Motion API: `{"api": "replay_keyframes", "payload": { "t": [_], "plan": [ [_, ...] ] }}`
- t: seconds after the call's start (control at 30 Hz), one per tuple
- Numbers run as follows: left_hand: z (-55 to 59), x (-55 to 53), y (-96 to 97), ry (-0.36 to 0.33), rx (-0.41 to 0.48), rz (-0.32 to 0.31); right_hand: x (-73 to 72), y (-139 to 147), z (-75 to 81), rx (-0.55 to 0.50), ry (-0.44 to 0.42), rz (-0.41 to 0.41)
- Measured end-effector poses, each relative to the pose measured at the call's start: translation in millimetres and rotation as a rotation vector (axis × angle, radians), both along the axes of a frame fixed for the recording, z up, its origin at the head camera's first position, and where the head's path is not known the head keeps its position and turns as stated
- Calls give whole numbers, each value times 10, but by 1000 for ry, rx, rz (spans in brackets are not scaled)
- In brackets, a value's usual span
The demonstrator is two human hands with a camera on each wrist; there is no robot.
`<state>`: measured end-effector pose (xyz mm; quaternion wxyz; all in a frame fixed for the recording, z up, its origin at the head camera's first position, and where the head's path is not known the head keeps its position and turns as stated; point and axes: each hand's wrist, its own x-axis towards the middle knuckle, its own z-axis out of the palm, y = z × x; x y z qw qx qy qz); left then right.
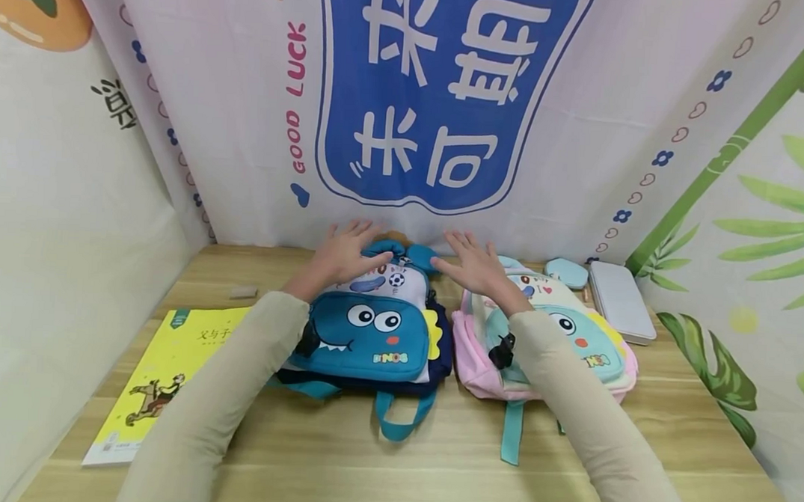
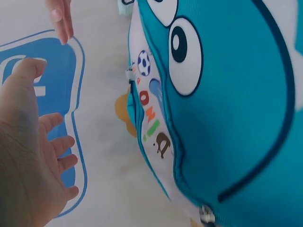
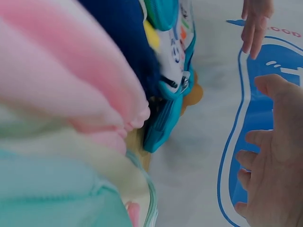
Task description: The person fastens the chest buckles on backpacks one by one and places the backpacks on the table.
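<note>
Both hands are raised with fingers spread, holding nothing. In the head view the left hand (image 1: 348,255) is over the top of a blue dinosaur backpack (image 1: 364,339), and the right hand (image 1: 474,268) is over the upper left of a pink and mint dinosaur backpack (image 1: 589,353). The backpacks lie side by side on the table. In the left wrist view the left hand (image 2: 35,151) appears apart from the blue backpack's zipped pocket (image 2: 227,94). The right wrist view has the right hand (image 3: 274,146) apart from the pink backpack (image 3: 71,61).
A yellow book (image 1: 168,360) lies at the left of the wooden table (image 1: 352,466), with a small eraser-like block (image 1: 243,292) behind it. At the back right are a pale blue rounded item (image 1: 566,273) and a long white case (image 1: 620,302). A printed cloth (image 1: 246,124) hangs behind.
</note>
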<state>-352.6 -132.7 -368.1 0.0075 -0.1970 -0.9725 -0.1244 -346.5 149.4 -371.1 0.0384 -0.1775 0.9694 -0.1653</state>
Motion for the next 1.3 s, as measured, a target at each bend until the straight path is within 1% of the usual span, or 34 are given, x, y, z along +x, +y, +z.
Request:
{"api": "replay_keyframes", "payload": {
  "t": [0.13,0.3,0.4,0.53,0.63,0.67,0.77,0.87,0.97,1.07,1.3],
  "plan": [
    [47,40,-119,3,38,-16,47,-6,31,-64,2,10],
    [83,127,-263,17,62,-33,163,-25,96,-206,-9,38],
    [90,203,-356,1,71,-36,253,-60,135,-302,-23,59],
    [65,304,-454,-18,84,-62,382,-79,136,-419,-71,80],
    [13,369,-527,-42,106,-98,481,-83,95,-466,-117,82],
    [-7,387,-552,-56,123,-118,515,-81,76,-473,-129,81],
    [-79,433,-629,-133,174,-168,596,-70,1,-486,-157,89],
    [-166,485,-704,-212,182,-197,678,-36,-74,-480,-201,99],
    [-234,545,-765,-269,143,-197,751,-6,-134,-445,-255,104],
    [-269,597,-806,-318,116,-197,807,15,-182,-394,-281,126],
    [-299,676,-868,-436,113,-185,863,22,-288,-350,-290,262]
  ]
}}
